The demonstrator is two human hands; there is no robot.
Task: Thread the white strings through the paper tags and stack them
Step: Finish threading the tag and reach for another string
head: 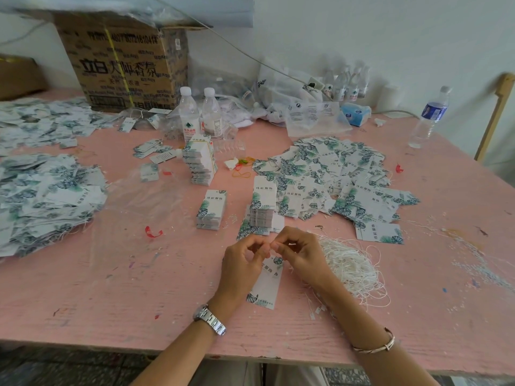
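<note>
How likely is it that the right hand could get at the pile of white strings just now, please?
Probably yes: the pile of white strings lies just beside the right hand, nothing between them. Its fingers, though, are pinching the top of the paper tag with the left hand.

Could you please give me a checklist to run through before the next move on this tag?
1. Tag pinched at its top end by left hand and right hand: ok.
2. Tag's hole threaded: cannot tell; the hands hide it.
3. Strings lie right beside the right hand: ok.
4. Stack ahead of the hands stands upright, ready for this tag: ok.
5. Heap of loose tags lies behind the stack: ok.
</note>
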